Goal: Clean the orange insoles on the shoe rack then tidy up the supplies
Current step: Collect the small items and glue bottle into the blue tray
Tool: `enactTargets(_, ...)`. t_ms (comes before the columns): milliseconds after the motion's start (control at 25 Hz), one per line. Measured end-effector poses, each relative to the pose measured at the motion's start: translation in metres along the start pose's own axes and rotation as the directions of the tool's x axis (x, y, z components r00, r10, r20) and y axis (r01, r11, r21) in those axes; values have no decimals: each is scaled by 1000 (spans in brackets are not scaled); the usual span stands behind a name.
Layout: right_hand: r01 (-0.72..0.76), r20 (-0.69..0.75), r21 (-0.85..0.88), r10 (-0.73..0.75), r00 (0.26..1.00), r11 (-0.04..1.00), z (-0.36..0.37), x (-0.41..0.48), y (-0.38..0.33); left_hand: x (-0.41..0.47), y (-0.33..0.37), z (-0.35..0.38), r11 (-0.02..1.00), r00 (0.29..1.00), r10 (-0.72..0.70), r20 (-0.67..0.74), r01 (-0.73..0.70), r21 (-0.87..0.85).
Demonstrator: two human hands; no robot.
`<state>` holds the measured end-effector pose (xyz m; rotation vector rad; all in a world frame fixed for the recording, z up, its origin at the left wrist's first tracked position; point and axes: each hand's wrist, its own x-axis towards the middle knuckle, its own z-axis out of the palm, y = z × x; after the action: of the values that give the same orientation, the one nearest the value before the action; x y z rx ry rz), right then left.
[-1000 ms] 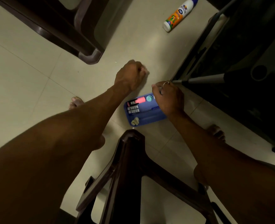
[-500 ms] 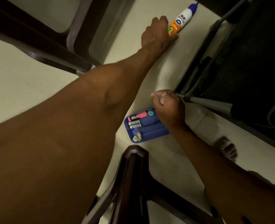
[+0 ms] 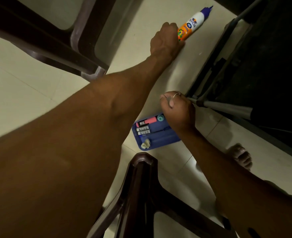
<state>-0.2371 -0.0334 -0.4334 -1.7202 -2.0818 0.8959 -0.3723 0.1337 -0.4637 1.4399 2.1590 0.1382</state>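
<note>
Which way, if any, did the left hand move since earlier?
Yes. The left hand went from beside the blue tray away to the glue bottle, which it now grips.

A single wide-angle camera on the person's head looks steeply down at the tiled floor. The left forearm and right forearm enter from the lower edge, close to the lens; the blue tray lies near centre, farther off.

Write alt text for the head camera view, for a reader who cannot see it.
The person's left hand grips the base of an orange-and-white glue bottle lying on the pale tiled floor. Their curled right hand is over a blue plastic tray of markers, beside a grey metal tube of a dark rack.
</note>
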Motion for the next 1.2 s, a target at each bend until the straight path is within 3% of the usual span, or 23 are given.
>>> enactTargets(600, 1, -16, 4, -1, 1000, 1000, 2, 1, -6, -8, -3, -1, 999, 1000, -4, 30, 6, -50)
enactTargets(800, -111, 179, 83, 95, 979, 990, 4, 8, -19, -49, -31, -14, 989, 998, -13, 69, 23, -149)
enactTargets(960, -250, 234, 189, 204, 951, 949, -2, 6, -37, -118, -80, -21, 960, 993, -93, 77, 110, -258)
enactTargets(1200, -403, 321, 435, 279, 905, 805, -20, -15, -45, -206, -91, -37, 856, 982, -61, 178, 144, -497)
